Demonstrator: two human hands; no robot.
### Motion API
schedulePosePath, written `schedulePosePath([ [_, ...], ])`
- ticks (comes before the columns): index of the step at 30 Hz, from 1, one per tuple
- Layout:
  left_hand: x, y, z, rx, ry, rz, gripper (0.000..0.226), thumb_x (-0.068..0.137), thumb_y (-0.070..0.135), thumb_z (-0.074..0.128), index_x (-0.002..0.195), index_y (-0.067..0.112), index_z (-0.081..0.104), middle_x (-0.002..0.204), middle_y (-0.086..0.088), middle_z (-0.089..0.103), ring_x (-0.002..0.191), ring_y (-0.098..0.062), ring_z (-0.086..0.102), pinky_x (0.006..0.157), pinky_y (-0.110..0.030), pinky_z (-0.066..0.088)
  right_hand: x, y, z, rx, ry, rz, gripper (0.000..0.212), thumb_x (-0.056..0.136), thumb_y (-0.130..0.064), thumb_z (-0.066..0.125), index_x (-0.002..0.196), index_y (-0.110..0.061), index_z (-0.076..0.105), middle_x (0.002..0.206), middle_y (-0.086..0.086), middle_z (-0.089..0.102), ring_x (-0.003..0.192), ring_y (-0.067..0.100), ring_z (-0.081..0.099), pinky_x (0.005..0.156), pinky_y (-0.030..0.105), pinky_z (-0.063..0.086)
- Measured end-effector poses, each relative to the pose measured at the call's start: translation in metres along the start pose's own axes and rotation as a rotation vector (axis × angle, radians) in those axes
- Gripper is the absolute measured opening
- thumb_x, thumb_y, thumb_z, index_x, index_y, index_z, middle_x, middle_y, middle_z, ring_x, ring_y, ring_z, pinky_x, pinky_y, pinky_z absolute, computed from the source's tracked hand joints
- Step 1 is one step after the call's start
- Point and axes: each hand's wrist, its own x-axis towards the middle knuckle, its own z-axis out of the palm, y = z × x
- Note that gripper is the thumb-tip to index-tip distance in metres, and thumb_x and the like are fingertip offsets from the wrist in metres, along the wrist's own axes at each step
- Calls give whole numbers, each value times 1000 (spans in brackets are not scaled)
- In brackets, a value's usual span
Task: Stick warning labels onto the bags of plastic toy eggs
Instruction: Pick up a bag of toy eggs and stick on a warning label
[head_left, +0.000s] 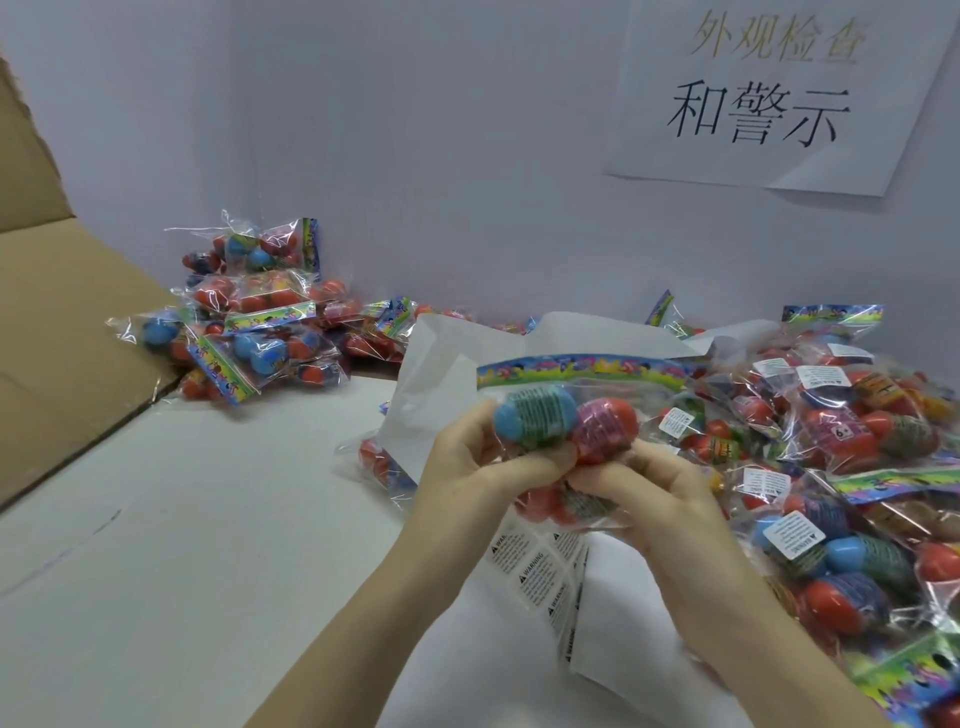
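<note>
Packing/inspection workstation: piled toy-egg bags (852, 467), cardboard carton (57, 322), Chinese wall sign (769, 93).

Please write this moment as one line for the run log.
step: labelling | left hand: grips held bag | right hand: grips same bag | label sheet: beneath hands | labelled bags: right

— What are the hands doing?
— The left hand (470, 470) and right hand (657, 493) both grip one clear bag of eggs (566, 431) over the table's (182, 545) near middle; a blue egg and a red one show through it.
— And the labels?
— A sheet of warning labels (540, 577) lies just below the bag.
— Other bags?
— A labelled pile (841, 467) along the right edge, another pile (249, 312) at the far left by a cardboard flap (57, 312). A paper sign (769, 98) hangs on the wall.
</note>
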Motion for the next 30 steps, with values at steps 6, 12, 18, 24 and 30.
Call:
schedulePosePath([
  [6,0,-5,7,191,335,11,55,57,54,80,101,36,54,96,12,65,82,3,63,66,-11,47,-3,2,-1,-58,352,-238,32,54,-41,77,78,-21,71,75,0,72,67,14,67,60,23,53],
  [12,-1,2,9,-124,-22,-150,36,60,48,67,82,21,74,85,2,71,79,-10,67,63,-23,54,-6,10,4,-784,463,-770,43,69,-44,72,105,-26,57,99,-11,57,87,11,55,73,31,52],
  [18,2,11,-9,-252,-61,-82,49,54,60,77,94,31,74,97,2,71,89,-12,67,66,-27,55,-10,6,0,-547,177,-583,48,68,-50,66,114,-38,61,108,-19,62,100,3,56,78,19,44],
  [24,1,8,-12,-187,-46,-108,18,69,16,68,82,27,74,80,-2,71,70,-10,66,59,-22,53,-2,6,-6,-300,251,-257,68,50,-42,79,112,-48,53,109,-21,60,96,5,58,80,26,45],
  [30,-1,9,-12,-61,-164,-92,38,60,20,80,91,39,71,85,7,72,75,-7,68,62,-15,50,-3,0,-5,-138,-121,-71,25,59,-26,76,84,-28,74,80,-4,74,75,6,69,63,11,48],
])
